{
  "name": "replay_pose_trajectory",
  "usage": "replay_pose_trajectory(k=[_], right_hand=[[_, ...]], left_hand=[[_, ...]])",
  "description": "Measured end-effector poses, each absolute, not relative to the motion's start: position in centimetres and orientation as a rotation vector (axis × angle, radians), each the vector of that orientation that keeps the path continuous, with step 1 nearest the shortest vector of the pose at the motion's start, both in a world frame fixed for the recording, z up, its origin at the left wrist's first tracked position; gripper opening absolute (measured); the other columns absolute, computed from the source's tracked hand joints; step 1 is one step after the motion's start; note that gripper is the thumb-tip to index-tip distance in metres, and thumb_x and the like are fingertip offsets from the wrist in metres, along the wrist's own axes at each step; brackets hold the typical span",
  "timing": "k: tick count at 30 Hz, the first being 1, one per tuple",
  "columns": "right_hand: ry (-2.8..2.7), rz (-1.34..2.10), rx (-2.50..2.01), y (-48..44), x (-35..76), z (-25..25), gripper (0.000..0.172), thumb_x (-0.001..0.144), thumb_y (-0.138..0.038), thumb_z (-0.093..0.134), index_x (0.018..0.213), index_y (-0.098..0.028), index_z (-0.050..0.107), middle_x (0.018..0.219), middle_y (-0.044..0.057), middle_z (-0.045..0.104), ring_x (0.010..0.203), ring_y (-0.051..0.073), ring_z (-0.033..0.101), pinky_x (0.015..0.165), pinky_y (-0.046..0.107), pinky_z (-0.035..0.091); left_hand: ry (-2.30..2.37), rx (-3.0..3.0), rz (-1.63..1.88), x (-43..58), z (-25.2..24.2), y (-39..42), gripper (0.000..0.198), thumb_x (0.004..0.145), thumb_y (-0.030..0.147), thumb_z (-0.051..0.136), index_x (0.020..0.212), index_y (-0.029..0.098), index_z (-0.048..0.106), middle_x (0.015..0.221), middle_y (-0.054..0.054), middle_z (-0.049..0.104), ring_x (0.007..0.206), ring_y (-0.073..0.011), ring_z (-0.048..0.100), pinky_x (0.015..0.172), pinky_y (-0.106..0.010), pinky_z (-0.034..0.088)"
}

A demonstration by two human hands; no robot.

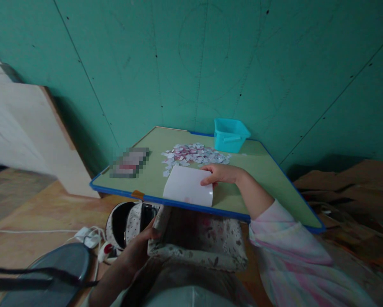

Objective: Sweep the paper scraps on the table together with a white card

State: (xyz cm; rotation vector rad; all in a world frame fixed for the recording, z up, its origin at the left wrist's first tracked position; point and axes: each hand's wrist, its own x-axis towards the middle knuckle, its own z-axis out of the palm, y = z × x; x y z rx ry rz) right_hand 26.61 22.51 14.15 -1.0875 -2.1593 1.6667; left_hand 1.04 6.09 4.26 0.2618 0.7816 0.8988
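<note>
White and slightly glossy, a bent sheet [186, 185] stands out at the centre of the frame, its lower edge reaching the blue rim of a pale green table [264, 183]. The right hand [221, 174], coming in from the lower right out of a pastel sleeve [280, 234], pinches the sheet's right edge, thumb and forefinger on its upper face. At lower centre, just below the table's near edge, sits an open container [197, 254] covered in floral cloth; the left hand [146, 238] grasps its left side, though most of those fingers are hidden. Just behind the sheet, near the middle of the frame, small paper pieces [196, 153] lie in a loose heap, whitish with some pink among them. A turquoise bin [229, 140] stands upright to the upper right of the heap, close to the green wall [197, 55] that fills the top of the frame. On the table's left part lies a pixelated item [130, 163], its details unreadable. At lower left, a dotted bag [132, 224] gapes open beside white cables [90, 236], with a grey round stool [47, 277] nearer the corner.
</note>
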Motion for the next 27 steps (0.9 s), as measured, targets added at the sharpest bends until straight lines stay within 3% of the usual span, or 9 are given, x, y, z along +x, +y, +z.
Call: replay_pose_trajectory(k=[3,7,13,17,21,27], right_hand=[[-2.181,1.751,-1.09,22.4,26.5,14.5,0.033,0.061,-0.029,0.069,0.089,-0.014,0.059,0.074,-0.001,0.059,0.056,0.007,0.051,0.045,0.018,0.039],[-2.136,1.838,-1.089,22.1,26.4,14.7,0.033,0.062,-0.027,0.068,0.092,-0.016,0.056,0.079,-0.001,0.058,0.061,0.007,0.053,0.046,0.016,0.039],[-1.982,1.764,-1.051,22.5,26.5,14.2,0.036,0.061,-0.03,0.069,0.092,-0.017,0.056,0.077,-0.001,0.06,0.06,0.008,0.052,0.046,0.017,0.037],[-1.454,1.573,-1.001,23.5,26.3,14.1,0.032,0.063,-0.031,0.063,0.091,-0.018,0.055,0.079,0.001,0.063,0.066,0.011,0.056,0.056,0.022,0.043],[-1.054,1.255,-0.958,24.7,26.6,14.5,0.027,0.065,-0.034,0.053,0.088,-0.02,0.051,0.077,0.001,0.063,0.067,0.014,0.056,0.056,0.025,0.043],[-1.179,1.23,-0.987,24.8,27.2,14.4,0.029,0.057,-0.026,0.052,0.085,-0.022,0.05,0.07,-0.004,0.057,0.061,0.012,0.051,0.05,0.021,0.038]], left_hand=[[0.751,0.313,0.897,1.5,4.3,6.4,0.064,0.068,0.005,0.049,0.128,0.027,0.043,0.09,-0.002,0.074,0.081,-0.024,0.066,0.071,-0.034,0.045],[0.656,0.345,0.904,1.9,4.7,6.6,0.074,0.068,0.003,0.045,0.135,0.029,0.028,0.1,-0.005,0.072,0.086,-0.0273,0.065,0.074,-0.039,0.045],[0.719,0.296,0.908,2.0,4.8,6.6,0.075,0.067,0.003,0.047,0.135,0.028,0.028,0.089,-0.002,0.074,0.081,-0.0229,0.066,0.073,-0.033,0.045],[0.749,0.276,0.903,2.0,4.6,6.3,0.074,0.066,0.004,0.049,0.134,0.028,0.031,0.087,-0.001,0.074,0.077,-0.0231,0.067,0.071,-0.033,0.045],[0.753,0.264,0.898,1.9,4.5,6.2,0.074,0.067,0.005,0.051,0.133,0.031,0.032,0.088,-0.001,0.075,0.075,-0.0237,0.067,0.069,-0.033,0.045],[0.713,0.249,0.9,2.1,4.9,6.4,0.074,0.064,0.004,0.05,0.132,0.029,0.035,0.084,-0.001,0.075,0.071,-0.0225,0.067,0.061,-0.03,0.044]])
